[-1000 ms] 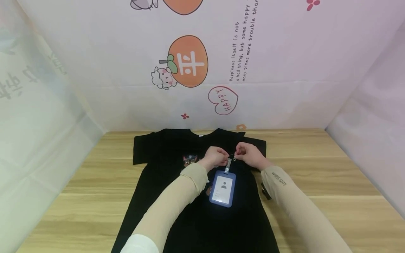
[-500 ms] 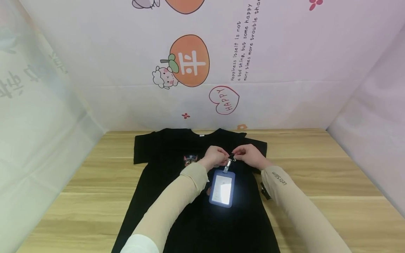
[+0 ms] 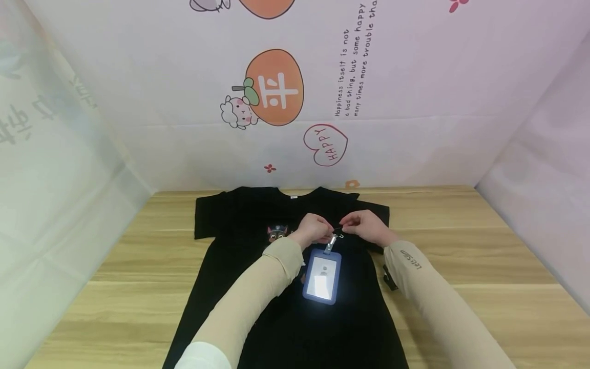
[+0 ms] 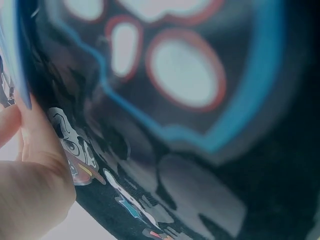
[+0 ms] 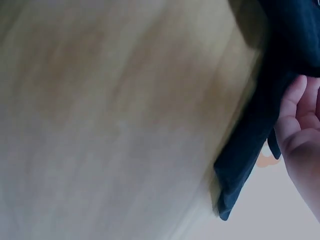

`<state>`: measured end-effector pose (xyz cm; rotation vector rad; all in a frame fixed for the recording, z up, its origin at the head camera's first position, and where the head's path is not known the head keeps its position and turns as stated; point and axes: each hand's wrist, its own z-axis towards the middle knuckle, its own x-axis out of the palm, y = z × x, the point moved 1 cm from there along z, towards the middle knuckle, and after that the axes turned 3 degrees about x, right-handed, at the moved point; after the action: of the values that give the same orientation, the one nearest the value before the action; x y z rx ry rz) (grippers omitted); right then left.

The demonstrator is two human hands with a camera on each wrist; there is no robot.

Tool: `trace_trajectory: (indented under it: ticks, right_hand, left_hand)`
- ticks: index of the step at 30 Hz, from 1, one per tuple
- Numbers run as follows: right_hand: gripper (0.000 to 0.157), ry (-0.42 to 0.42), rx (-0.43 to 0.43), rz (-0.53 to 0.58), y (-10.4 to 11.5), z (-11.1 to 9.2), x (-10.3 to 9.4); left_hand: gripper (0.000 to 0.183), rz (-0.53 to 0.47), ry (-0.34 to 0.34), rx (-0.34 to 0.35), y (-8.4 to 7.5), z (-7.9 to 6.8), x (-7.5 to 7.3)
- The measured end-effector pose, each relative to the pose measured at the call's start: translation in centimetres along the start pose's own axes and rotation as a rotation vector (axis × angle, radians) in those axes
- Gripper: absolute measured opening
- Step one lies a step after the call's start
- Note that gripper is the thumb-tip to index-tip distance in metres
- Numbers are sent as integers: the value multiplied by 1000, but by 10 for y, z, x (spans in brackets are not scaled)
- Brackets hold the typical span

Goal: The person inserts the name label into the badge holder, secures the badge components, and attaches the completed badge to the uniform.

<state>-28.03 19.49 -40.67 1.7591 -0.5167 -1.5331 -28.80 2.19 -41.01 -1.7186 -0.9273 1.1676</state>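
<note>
A black T-shirt with cartoon prints lies spread on the table. On its chest rests a blue badge holder with a white card under a shiny cover. A metal clip joins the holder's top edge and leads up to an unfastened safety pin. My left hand grips the pin's left end just above the clip, fingers curled. From the right, my right hand pinches at the thin needle's tip with thumb and forefinger. The exact contact there is too small to make out. In the right wrist view, black cloth hides those fingertips.
The wooden table shows on both sides of the shirt. A printed white cloth wall stands at the back, with similar cloth left and right. A dark strap hangs by the right wrist.
The badge holder has shifted slightly down and left, and the glare on its card has changed. My right fingertips have made small movements around the needle. The left hand stays in nearly the same place.
</note>
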Motion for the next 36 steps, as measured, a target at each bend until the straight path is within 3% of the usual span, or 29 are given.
trace_trajectory:
  ticks: [13,23,36]
  right_hand:
    - [18,18,-5,31,0,-1,-2]
    - [19,95,7,66,-3,-1,-2]
    - [16,22,8,-8,1,4,2]
  left_hand:
    - [12,12,9,-2,1,0,-1]
    - [10,25,12,16,3,2,0]
    - [7,36,14,59,1,1,-6]
